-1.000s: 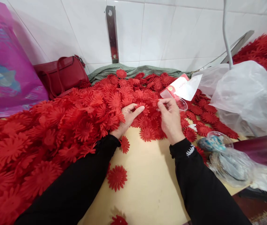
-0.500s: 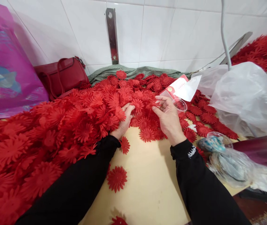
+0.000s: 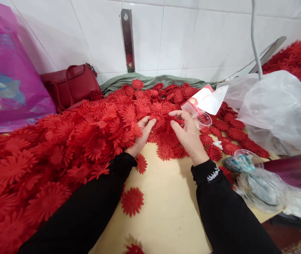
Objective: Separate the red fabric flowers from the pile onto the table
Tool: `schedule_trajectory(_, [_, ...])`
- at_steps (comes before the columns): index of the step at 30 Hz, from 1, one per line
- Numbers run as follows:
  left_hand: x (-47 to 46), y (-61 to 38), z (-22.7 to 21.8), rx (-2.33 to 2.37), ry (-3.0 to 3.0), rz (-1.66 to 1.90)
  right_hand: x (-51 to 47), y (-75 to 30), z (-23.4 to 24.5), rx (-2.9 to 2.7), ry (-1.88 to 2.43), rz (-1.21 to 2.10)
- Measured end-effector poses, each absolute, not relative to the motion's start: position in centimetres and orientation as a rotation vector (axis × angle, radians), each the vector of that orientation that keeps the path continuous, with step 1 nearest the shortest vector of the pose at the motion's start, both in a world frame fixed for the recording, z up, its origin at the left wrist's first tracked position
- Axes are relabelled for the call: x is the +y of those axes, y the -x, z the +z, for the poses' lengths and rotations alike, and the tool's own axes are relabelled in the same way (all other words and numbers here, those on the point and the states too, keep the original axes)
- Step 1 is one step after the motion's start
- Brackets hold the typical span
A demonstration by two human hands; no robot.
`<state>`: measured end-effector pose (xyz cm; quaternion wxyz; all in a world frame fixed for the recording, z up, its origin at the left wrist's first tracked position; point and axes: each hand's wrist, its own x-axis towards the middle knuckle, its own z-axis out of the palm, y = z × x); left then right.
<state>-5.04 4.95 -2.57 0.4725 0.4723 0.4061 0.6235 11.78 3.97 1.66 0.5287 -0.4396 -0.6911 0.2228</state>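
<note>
My left hand (image 3: pixel 141 137) pinches the edge of a red artificial flower layer (image 3: pixel 158 120) between thumb and fingers, at the middle of the heap. To its right, my right hand (image 3: pixel 189 135) is open, thumb and index finger apart, above more red layers; nothing shows held in it. A large heap of many-petalled red flower layers (image 3: pixel 94 148) spreads leftward and behind both hands. On the pale tabletop (image 3: pixel 170 197), a single layer (image 3: pixel 132 201) lies flat, and another (image 3: pixel 141 164) rests by my left wrist.
Beyond my right hand are a clear plastic cup (image 3: pixel 202 120) and a red-and-white box (image 3: pixel 199 98). Plastic bags (image 3: pixel 274 106) stand at right, with a bagged bundle (image 3: pixel 263 188) nearer. A red handbag (image 3: pixel 72 86) and purple bag (image 3: pixel 10 77) sit at left, before a tiled wall.
My right hand has shifted slightly left, and its fingers have parted from the red piece they were at. My left hand has moved slightly right, still pinching.
</note>
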Motion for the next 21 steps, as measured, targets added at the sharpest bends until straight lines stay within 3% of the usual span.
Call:
schedule_trajectory(12, [4.6,4.7,-1.5,0.907,-1.218,1.517,4.3,-10.5,0.3,-1.553,0.931,0.623])
schedule_trajectory(21, [4.7,5.2,-1.9,0.972,-1.307,1.507,3.5,-10.4,1.1,-1.727,0.93,0.439])
